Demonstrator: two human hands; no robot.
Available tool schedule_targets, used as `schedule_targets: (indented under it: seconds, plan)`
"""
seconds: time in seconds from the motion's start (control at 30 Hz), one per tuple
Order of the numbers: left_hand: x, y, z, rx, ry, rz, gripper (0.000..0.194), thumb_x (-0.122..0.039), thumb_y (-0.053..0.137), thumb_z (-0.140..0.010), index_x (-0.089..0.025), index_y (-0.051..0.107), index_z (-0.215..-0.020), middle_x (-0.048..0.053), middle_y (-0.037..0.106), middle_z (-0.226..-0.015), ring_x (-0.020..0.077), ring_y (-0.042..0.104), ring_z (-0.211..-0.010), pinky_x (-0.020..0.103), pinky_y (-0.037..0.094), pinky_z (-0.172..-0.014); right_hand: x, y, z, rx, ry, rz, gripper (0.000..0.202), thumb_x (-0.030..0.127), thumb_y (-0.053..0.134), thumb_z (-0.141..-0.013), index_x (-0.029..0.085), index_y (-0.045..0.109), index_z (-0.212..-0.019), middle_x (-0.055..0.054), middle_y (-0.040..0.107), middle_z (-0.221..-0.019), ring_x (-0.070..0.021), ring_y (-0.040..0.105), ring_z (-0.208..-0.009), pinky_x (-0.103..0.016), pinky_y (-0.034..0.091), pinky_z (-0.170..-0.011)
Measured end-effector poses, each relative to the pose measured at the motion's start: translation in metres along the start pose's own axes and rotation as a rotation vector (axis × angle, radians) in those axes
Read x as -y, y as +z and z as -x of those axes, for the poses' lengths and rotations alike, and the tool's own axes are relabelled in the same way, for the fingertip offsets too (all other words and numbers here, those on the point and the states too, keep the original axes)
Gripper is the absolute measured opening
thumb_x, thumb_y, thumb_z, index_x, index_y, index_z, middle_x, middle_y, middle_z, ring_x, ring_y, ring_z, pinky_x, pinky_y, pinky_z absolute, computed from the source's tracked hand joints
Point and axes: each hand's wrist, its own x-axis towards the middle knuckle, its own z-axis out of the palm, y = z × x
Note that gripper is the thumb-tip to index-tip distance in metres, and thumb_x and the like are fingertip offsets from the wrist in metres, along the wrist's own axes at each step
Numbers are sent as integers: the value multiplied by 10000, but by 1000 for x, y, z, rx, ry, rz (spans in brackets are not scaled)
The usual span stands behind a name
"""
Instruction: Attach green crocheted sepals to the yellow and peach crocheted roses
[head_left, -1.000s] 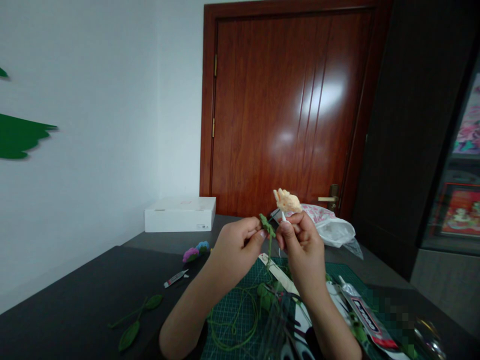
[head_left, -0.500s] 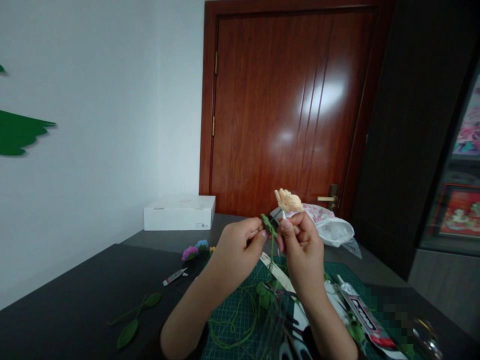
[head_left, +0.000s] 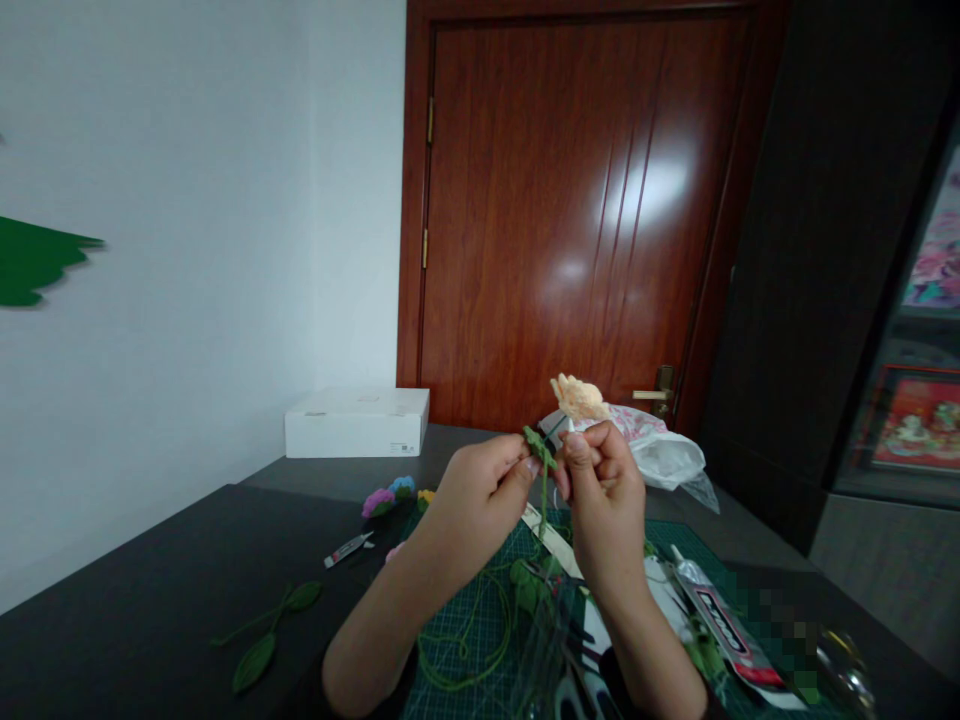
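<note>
A peach crocheted flower [head_left: 580, 398] is held up above the table, with a thin green stem running down from it towards my left hand. My left hand [head_left: 491, 480] is closed, thumb and fingers pinching the stem where a green crocheted sepal piece [head_left: 539, 448] sits on it. A strand of green yarn [head_left: 544, 500] hangs below that piece. Just under the flower, my right hand [head_left: 606, 475] is closed around a small tube, mostly hidden, whose white nozzle [head_left: 571, 425] points up near the petals. The fingertips of both hands are close together.
Below lie a green cutting mat [head_left: 469, 620], loose yarn, scissors [head_left: 581, 690] and a large glue tube [head_left: 727, 630]. At left are crocheted leaves [head_left: 255, 660], a small tube [head_left: 346, 549] and crocheted flowers [head_left: 378, 502]. A white box [head_left: 356, 425] and plastic bag [head_left: 664, 450] stand behind.
The view has shifted slightly. The flower and the white nozzle have moved a little relative to each other; both hands keep nearly the same hold and place.
</note>
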Motion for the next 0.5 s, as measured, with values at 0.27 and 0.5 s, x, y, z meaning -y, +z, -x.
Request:
schedule_targets:
  seconds: [0.27, 0.5]
  plan:
    - [1, 2, -1, 24, -109, 164, 251, -313, 448, -927, -166, 585, -777, -51, 476, -499, 86, 418, -413, 195, 315, -414, -6, 2, -2, -17, 53, -120, 294, 435, 564, -940, 232, 454, -758, 93, 424, -511, -101, 410, -470, -236, 374, -527]
    - [2, 6, -2, 36, -210, 377, 209, -394, 500, -912, -200, 483, -837, -100, 414, -429, 60, 308, -332, 153, 238, -329, -8, -5, -7, 96, 145, -166, 295, 495, 602, -887, 226, 498, -947, 98, 406, -561, -88, 344, -446, -208, 253, -433]
